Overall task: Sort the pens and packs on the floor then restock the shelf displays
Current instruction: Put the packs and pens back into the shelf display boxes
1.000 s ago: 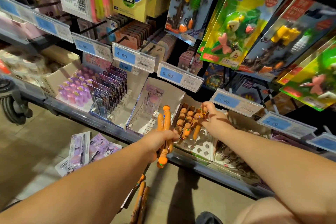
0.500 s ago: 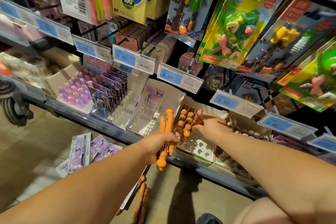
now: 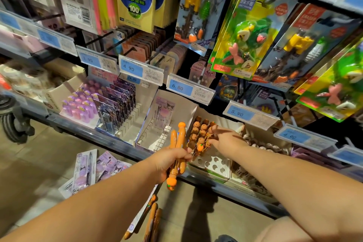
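Fingers (image 3: 184,155) of L hand (image 3: 167,161) curl tight round a bundle of orange pens (image 3: 177,143), held near-upright just in front of the shelf (image 3: 94,130) edge. Qty in bundle: 2 tops up, 1 pumpkin head down. At least 3; rest masked by the grip.

R hand (image 3: 225,141) is over the pen box (image 3: 214,166) on the shelf. Its fingers (image 3: 213,129) lie bent among the boxed pens (image 3: 202,133), touching the tops. Pinch or mere touch: cannot tell, blur. Boxed pens: approx. 10 tops vis., some hidden under R hand.

Floor (image 3: 39,163): purple packs (image 3: 84,169), 2 clear, a 3rd partly beneath them, a 4th mostly behind L forearm. Floor pens (image 3: 152,220): 3 made out, lower ends cut off by frame edge.

Left of pen box: 2 slotted trays (image 3: 129,124). Far one holds approx. 6 shelved packs (image 3: 117,100), near one holds 1.

Price tags (image 3: 181,87) legible: 2.90, 4.90, 14.90, 6.80, 5.90, 4.90. Others blurred.
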Motion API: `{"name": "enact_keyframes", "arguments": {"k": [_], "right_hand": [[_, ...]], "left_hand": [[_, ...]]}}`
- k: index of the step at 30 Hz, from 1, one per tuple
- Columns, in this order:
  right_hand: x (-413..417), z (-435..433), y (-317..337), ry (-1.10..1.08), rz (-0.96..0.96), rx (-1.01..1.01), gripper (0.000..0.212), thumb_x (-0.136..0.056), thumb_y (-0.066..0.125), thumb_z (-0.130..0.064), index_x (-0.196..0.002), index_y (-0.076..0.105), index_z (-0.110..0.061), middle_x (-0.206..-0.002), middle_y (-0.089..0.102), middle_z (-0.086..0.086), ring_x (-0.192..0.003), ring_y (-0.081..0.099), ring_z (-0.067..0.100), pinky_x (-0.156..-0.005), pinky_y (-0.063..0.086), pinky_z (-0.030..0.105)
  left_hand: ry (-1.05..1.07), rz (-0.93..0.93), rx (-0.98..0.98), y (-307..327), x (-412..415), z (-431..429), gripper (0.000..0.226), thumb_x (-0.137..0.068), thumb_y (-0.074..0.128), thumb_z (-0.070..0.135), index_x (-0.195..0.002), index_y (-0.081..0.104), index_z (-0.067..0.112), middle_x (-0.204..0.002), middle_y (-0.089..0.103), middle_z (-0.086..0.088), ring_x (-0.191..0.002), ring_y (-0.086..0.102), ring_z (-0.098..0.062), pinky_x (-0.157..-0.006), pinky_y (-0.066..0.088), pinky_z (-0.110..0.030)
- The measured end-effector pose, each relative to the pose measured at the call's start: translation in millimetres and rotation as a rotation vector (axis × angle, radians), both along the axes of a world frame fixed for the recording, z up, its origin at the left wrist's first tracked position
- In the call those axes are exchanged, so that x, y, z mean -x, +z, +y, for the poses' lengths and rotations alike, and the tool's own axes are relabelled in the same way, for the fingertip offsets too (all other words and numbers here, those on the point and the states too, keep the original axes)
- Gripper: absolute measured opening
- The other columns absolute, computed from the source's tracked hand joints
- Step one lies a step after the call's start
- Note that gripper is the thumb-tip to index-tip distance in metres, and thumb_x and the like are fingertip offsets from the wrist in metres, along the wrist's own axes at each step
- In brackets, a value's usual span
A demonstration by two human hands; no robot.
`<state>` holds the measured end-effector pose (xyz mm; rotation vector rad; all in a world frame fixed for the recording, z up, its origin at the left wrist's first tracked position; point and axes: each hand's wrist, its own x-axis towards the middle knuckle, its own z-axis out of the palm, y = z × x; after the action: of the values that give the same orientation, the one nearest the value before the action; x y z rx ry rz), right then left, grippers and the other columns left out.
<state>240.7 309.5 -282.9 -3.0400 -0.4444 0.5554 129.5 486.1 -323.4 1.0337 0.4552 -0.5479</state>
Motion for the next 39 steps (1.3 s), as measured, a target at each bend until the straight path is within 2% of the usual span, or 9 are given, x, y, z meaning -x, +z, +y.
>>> {"name": "enact_keyframes", "arguments": {"k": [7, 11, 15, 20, 25, 29, 31, 34, 39], "right_hand": [[3, 9, 8, -0.046, 0.038, -0.299, 0.04, -0.097, 0.045, -0.05, -0.127, 0.057, -0.025, -0.117, 0.06, 0.001, -0.101, 0.056, 0.019, -0.082, 0.043, 0.027], [12, 23, 10, -0.164, 0.349, -0.641, 0.031, -0.1, 0.046, -0.038, -0.118, 0.059, -0.017, -0.092, 0.061, 0.002, -0.072, 0.06, 0.013, -0.058, 0.052, 0.022], [14, 25, 3, -0.257, 0.515, -0.795, 0.024, -0.1, 0.05, -0.028, -0.115, 0.062, -0.014, -0.092, 0.065, 0.006, -0.071, 0.059, 0.015, -0.053, 0.047, 0.02], [6, 22, 7, -0.38, 0.436, -0.918, 0.012, -0.095, 0.06, -0.02, -0.106, 0.06, -0.016, -0.089, 0.064, 0.01, -0.065, 0.056, 0.016, -0.043, 0.044, 0.017], [-9, 13, 17, -0.477, 0.236, -0.832, 0.003, -0.096, 0.056, -0.018, -0.097, 0.058, -0.019, -0.095, 0.066, 0.008, -0.063, 0.059, 0.015, -0.045, 0.044, 0.016], [-13, -3, 21, -0.289, 0.082, -0.391, 0.021, -0.099, 0.047, -0.028, -0.105, 0.062, -0.015, -0.103, 0.062, 0.006, -0.086, 0.059, 0.021, -0.075, 0.046, 0.024], [-13, -9, 17, -0.246, -0.028, -0.369, 0.014, -0.093, 0.057, -0.033, -0.1, 0.062, -0.022, -0.097, 0.067, 0.002, -0.093, 0.061, 0.023, -0.082, 0.048, 0.029], [-6, -11, 10, -0.195, 0.025, -0.458, 0.017, -0.087, 0.067, -0.035, -0.094, 0.052, -0.031, -0.092, 0.065, -0.004, -0.087, 0.063, 0.02, -0.073, 0.051, 0.03], [3, -8, 2, 0.02, 0.029, -0.161, 0.028, -0.09, 0.058, -0.046, -0.1, 0.053, -0.02, -0.083, 0.053, -0.002, -0.077, 0.058, 0.018, -0.063, 0.046, 0.029]], "left_hand": [[-0.068, -0.036, 0.074, 3, 2, -2, 0.016, -0.082, 0.065, 0.005, -0.095, 0.065, 0.013, -0.072, 0.064, -0.005, -0.061, 0.053, -0.015, -0.056, 0.048, -0.022], [-0.162, -0.049, 0.081, 11, 4, -9, 0.016, -0.09, 0.055, -0.001, -0.095, 0.062, 0.012, -0.063, 0.063, -0.002, -0.053, 0.057, -0.01, -0.05, 0.047, -0.018], [-0.204, -0.053, 0.1, 13, 5, -13, 0.019, -0.09, 0.055, -0.002, -0.1, 0.062, 0.012, -0.064, 0.063, -0.003, -0.056, 0.059, -0.011, -0.052, 0.047, -0.019], [-0.151, -0.027, 0.015, 12, 5, -11, 0.005, -0.089, 0.061, 0.005, -0.09, 0.065, 0.008, -0.073, 0.069, -0.002, -0.057, 0.059, -0.009, -0.053, 0.047, -0.017], [-0.017, 0.071, -0.091, 2, 6, -4, 0.023, -0.08, 0.074, 0.011, -0.1, 0.069, 0.001, -0.086, 0.069, -0.011, -0.053, 0.054, -0.009, -0.051, 0.046, -0.019], [0.024, 0.111, -0.158, -1, 6, -1, 0.02, -0.078, 0.078, 0.014, -0.092, 0.068, 0.003, -0.065, 0.063, -0.005, -0.056, 0.052, -0.013, -0.055, 0.046, -0.024], [0.047, 0.104, -0.162, -1, 4, -1, 0.021, -0.078, 0.08, 0.021, -0.085, 0.068, 0.005, -0.062, 0.064, -0.002, -0.059, 0.053, -0.013, -0.062, 0.046, -0.026], [0.067, 0.091, -0.161, 0, 3, -4, 0.03, -0.081, 0.075, 0.039, -0.085, 0.067, 0.01, -0.061, 0.062, 0.001, -0.062, 0.051, -0.013, -0.064, 0.045, -0.026], [0.103, 0.105, -0.139, 2, 1, -7, 0.048, -0.088, 0.058, 0.058, -0.095, 0.066, 0.012, -0.067, 0.061, -0.002, -0.06, 0.052, -0.014, -0.061, 0.046, -0.025]]}}
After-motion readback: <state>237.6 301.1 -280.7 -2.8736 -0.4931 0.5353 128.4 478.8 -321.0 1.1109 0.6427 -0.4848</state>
